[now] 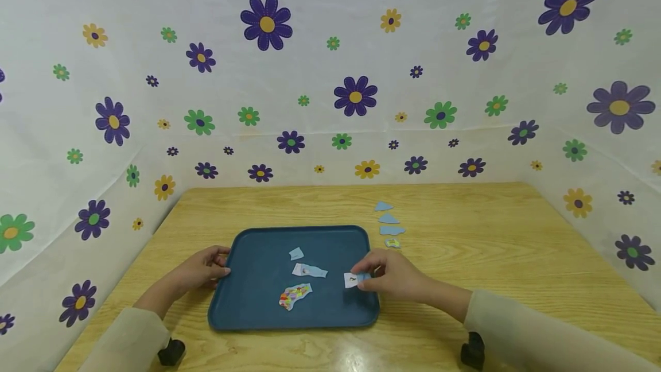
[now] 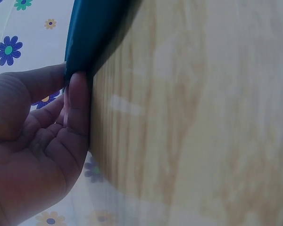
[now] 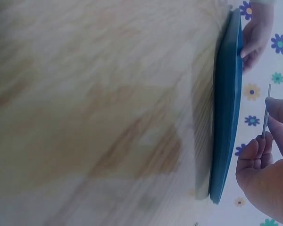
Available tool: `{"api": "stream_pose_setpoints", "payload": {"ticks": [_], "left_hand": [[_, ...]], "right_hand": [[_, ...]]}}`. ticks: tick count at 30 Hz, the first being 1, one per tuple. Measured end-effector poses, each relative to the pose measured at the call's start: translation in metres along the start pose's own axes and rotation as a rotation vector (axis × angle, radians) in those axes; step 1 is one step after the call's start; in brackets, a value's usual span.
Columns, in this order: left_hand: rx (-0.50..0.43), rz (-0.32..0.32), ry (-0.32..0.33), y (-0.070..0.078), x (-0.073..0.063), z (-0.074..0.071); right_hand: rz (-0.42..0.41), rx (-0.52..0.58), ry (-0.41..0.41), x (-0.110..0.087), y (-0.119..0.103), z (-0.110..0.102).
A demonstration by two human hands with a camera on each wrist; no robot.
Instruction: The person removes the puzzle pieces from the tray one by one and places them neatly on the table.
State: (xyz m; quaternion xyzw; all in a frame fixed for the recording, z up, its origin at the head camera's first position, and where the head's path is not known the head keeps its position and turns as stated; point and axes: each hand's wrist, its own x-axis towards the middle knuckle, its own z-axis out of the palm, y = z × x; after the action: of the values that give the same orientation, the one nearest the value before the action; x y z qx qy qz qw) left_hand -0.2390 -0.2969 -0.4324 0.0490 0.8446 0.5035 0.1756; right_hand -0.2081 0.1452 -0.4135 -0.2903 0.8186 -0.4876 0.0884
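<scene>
My left hand [image 1: 203, 267] pinches the left rim of a dark blue tray [image 1: 258, 317]; the left wrist view has the thumb on the rim and fingers against its outer side. Over the tray's right side, my right hand [image 1: 395, 275] pinches a thin, flat white-and-light-blue puzzle piece [image 1: 351, 280]. Seen edge-on in the right wrist view, that piece [image 3: 269, 92] stands clear of the tray. Three irregular pieces lie on the tray: a small light blue one [image 1: 296, 254], a long white-and-blue one [image 1: 312, 270] and a multicoloured one [image 1: 295, 296].
Beyond the tray's right edge, several pieces form a column on the wooden table [image 1: 490, 234]: light blue ones [image 1: 383, 206] and, nearest me, a yellow-green one [image 1: 392, 243]. White flowered cloth [image 1: 310, 62] encloses the table at the back and sides.
</scene>
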Motion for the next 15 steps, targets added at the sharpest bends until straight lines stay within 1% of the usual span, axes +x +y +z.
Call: {"api": "stream_pose_setpoints", "payload": {"ticks": [6, 11, 15], "left_hand": [[0.002, -0.001, -0.005, 0.000, -0.001, -0.001], [0.005, -0.001, -0.001, 0.000, 0.000, -0.001], [-0.003, -0.005, 0.005, -0.001, 0.000, 0.000]], "right_hand": [[0.019, -0.014, 0.036, -0.003, 0.006, -0.012], [0.039, -0.013, 0.056, -0.007, 0.013, -0.028], [0.051, -0.047, 0.081, -0.012, 0.021, -0.041]]}}
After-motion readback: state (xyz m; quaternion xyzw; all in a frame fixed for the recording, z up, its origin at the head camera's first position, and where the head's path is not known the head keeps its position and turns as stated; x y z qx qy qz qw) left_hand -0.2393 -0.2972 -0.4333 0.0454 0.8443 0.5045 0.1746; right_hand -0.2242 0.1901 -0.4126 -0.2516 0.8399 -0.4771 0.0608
